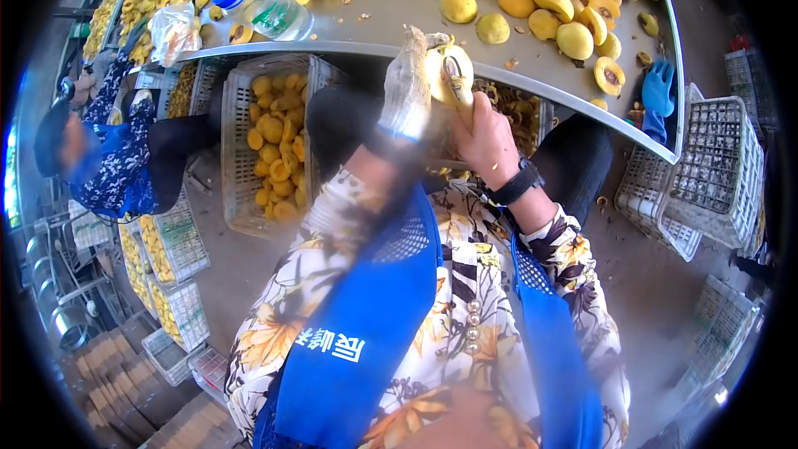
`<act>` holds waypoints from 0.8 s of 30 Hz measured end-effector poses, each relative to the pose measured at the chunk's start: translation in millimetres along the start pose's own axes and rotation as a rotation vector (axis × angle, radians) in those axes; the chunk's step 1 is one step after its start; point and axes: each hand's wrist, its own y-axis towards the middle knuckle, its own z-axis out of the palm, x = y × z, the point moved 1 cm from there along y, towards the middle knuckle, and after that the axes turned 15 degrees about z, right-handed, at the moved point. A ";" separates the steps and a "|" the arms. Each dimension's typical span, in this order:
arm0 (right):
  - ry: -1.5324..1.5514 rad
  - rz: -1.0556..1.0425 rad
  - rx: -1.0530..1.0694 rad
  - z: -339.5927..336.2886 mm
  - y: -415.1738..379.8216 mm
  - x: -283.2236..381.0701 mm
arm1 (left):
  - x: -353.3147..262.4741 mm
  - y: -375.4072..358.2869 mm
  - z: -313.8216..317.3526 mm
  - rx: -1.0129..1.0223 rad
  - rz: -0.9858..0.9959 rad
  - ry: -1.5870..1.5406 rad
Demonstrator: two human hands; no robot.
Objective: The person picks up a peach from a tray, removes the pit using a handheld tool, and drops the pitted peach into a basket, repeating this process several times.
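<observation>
A yellow fruit [438, 73] was held up just off the near edge of the metal table [374, 23], its pale flesh turned partly to view. It was gripped by the gloved left hand [406, 87], though the exact placing of the fingers could not be made out. The handle of a small tool [462, 101] was wrapped in the closed fingers of the right hand [488, 143], and its metal end appeared to be pressed against the fruit.

Below the table, to the left, a crate [236, 162] was partly filled with orange fruit pieces [278, 135]; brownish scraps [525, 120] were gathered beneath the table, near the right hand. On the table, many fruit halves [608, 76] were spread along the far side and to the right, some with dark centres showing. From this, a good share seemed to have been dealt with, much appeared to be left, and the held piece looked unfinished.

Farther out, a bottle [278, 17] and a plastic bag [174, 33] were set at the left, and a blue glove [657, 91] at the right corner. Another person [116, 154] was seated at far left.
</observation>
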 end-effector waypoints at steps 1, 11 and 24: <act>-0.012 -0.003 -0.012 0.3 -0.6 -1.2 | 3.8 0.7 -0.8 0.016 0.038 0.038; -0.067 0.035 0.007 4.0 -8.7 -8.2 | 9.1 -4.2 1.9 0.127 0.238 0.312; -0.092 -0.110 0.279 -8.7 -13.9 3.7 | -9.6 29.3 -16.5 0.807 0.072 0.622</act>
